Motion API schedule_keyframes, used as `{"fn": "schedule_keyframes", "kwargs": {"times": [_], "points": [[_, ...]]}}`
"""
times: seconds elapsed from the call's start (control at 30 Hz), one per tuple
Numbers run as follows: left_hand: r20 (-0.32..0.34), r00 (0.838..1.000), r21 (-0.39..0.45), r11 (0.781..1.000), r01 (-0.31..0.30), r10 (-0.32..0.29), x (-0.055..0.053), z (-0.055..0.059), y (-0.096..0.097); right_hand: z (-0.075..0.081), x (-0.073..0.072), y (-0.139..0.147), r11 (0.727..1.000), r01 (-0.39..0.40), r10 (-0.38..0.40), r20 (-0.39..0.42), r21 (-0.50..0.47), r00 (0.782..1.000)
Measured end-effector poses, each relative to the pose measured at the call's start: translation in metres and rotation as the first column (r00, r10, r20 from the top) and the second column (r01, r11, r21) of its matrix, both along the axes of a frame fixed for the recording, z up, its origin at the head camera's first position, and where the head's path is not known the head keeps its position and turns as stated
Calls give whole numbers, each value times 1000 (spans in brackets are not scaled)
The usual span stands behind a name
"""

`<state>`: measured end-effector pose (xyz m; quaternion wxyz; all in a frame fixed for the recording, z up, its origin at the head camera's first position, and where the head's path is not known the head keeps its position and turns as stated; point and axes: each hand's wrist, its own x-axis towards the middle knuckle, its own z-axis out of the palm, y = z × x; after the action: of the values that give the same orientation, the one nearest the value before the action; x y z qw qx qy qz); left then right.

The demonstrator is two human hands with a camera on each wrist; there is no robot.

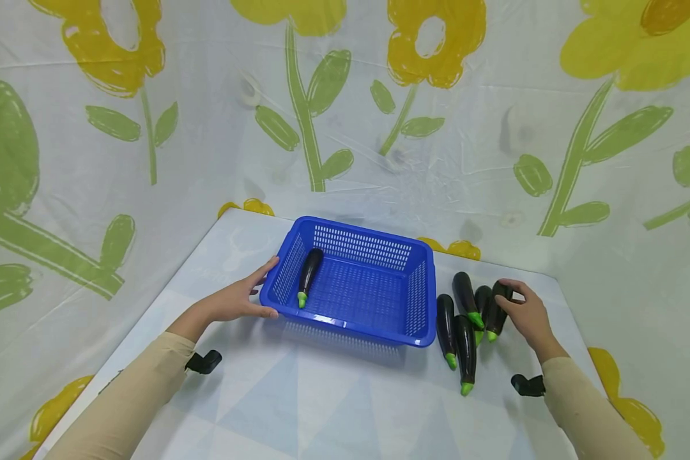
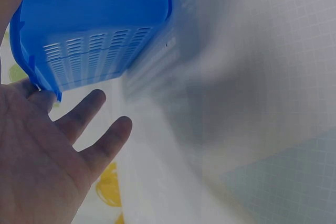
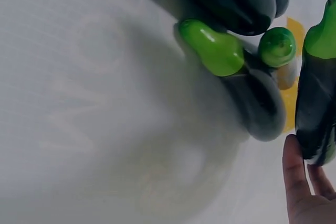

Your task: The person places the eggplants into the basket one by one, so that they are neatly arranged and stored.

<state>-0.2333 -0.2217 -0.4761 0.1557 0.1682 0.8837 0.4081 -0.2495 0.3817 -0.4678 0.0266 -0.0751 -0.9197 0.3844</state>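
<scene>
A blue plastic basket (image 1: 345,329) with slotted walls stands on the table, one eggplant (image 1: 309,275) lying inside near its left wall. My left hand (image 1: 238,300) rests against the basket's left side, fingers spread and mostly straight, touching the rim; in the left wrist view two fingers reach past the basket. To the right of the basket, my right hand (image 1: 527,313) holds the blunt dark end of an eggplant (image 1: 496,316) between thumb and fingers, its green stem end pointing down toward me. Several other eggplants (image 1: 466,351) lie between that hand and the basket, some overlapping.
The table (image 1: 322,409) has a white cloth with pale blue triangles. White sheets with printed yellow flowers (image 1: 437,45) hang behind and at both sides. A black wrist-camera piece (image 1: 204,362) projects beside the left sleeve, another (image 1: 528,385) by the right.
</scene>
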Motion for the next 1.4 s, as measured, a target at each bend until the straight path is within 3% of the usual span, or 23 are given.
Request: {"fn": "schedule_keyframes", "kwargs": {"times": [0.6, 1.03, 1.2, 1.37, 1.4], "points": [[-1, 1000, -4, 1000, 6, -6, 0, -2, 0, 8, -19, -27, 997, -72, 72, -27, -26, 997], [1, 1000, 3, 1000, 7, -7, -1, -1, 1, 19, -25, -52, 990, -130, 128, -40, -57, 991], [3, 1000, 9, 1000, 8, -8, 2, 5, 1, 21, -28, -57, 987, -140, 137, -51, -76, 989], [5, 1000, -5, 1000, 4, -4, 2, 4, 2, 23, -33, -62, 985, -150, 144, -63, -90, 988], [4, 1000, -9, 1000, 1, -1, -1, 0, 1, 24, -34, -64, 984, -154, 149, -65, -88, 987]]}}
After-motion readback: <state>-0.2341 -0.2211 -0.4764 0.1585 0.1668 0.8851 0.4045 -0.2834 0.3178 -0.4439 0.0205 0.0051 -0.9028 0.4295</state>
